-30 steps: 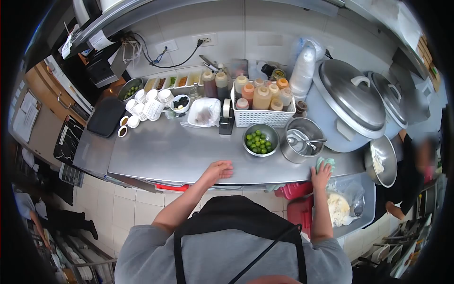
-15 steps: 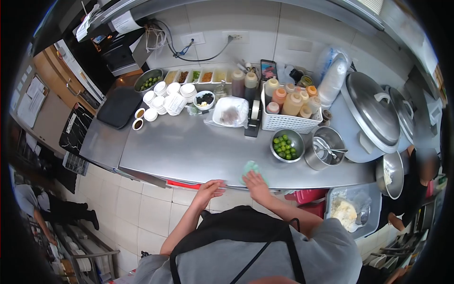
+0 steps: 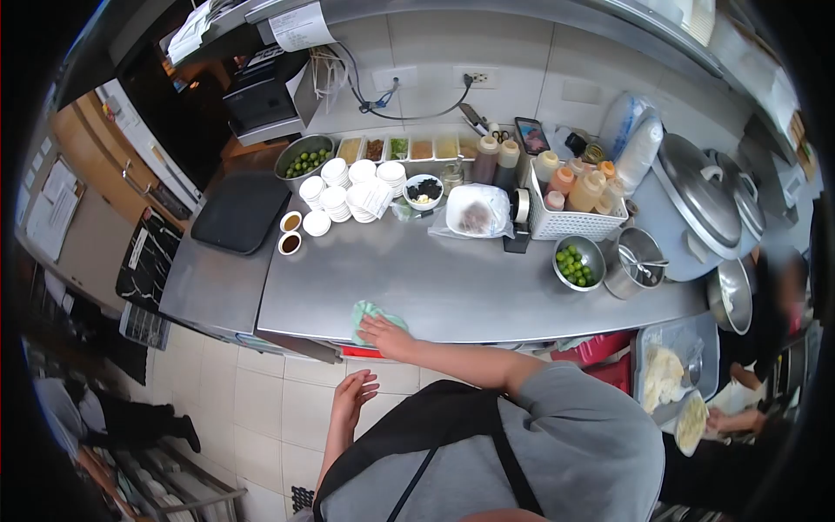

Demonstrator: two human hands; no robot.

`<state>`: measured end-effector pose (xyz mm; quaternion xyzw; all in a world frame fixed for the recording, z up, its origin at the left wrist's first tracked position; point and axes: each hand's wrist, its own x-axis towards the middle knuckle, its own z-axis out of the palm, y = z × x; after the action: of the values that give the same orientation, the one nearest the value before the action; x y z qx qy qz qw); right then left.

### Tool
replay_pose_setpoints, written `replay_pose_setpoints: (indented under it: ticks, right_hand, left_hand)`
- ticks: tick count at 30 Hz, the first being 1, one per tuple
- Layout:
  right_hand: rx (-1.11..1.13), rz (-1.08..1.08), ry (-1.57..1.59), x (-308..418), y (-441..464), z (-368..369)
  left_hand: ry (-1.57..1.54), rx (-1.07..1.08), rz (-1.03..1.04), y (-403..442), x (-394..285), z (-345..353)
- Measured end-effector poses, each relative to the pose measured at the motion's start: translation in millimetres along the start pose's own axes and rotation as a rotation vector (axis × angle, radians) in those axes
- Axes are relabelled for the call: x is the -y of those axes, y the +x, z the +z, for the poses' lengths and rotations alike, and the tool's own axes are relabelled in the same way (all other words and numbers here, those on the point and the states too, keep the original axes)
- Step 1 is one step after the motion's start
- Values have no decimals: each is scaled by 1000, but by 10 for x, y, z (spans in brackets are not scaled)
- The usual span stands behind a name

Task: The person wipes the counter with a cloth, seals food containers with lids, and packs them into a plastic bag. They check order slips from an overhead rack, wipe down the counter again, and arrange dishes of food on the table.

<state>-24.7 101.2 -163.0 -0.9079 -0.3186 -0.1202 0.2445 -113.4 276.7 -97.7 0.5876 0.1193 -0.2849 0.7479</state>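
My right hand [image 3: 389, 338] presses a light green cloth [image 3: 370, 315] flat onto the steel counter [image 3: 417, 291], close to its front edge. The cloth is partly hidden beneath the palm and fingers. Below the counter edge, in front of my body, my left hand [image 3: 354, 393] hovers with loosely extended fingers and nothing in it. Two small cups of dark sauce [image 3: 290, 243] stand farther back on the left, beside stacks of white lids or cups [image 3: 335, 200].
Along the back are a plastic-lined white container [image 3: 478, 209], a white basket of squeeze bottles [image 3: 561, 226], a bowl of green limes [image 3: 576, 264] and a metal pot [image 3: 635, 265]. A black tray [image 3: 239, 213] lies left. Other people stand at both sides; one hand holds a bowl [image 3: 691, 424].
My right hand has slid left along the counter's front edge with the green cloth. My left hand has dropped lower, nearer my body. The camera view has shifted; a bowl appears at lower right.
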Motion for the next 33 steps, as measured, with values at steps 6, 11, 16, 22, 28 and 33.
replay_pose_setpoints:
  ticks: [6, 11, 16, 22, 28, 33]
  right_hand:
    - [114, 293, 340, -128, 780, -316]
    - [-196, 23, -214, -452, 1097, -1015]
    - [-178, 323, -112, -866, 1315, -2153]
    - [-187, 453, -150, -1298, 596, -3372]
    - [-22, 777, -217, -1531, -818, -3894]
    - [159, 1191, -103, -1289, -2175, -3560]
  left_hand:
    - [30, 34, -18, 96, -168, -229]
    - [-6, 90, 36, 332, -316, -160]
    - [65, 99, 43, 642, -286, -120]
    - [181, 193, 0, 791, -520, 181]
    - [272, 335, -39, 1046, -633, 584]
    - [401, 487, -39, 1346, -645, 1044]
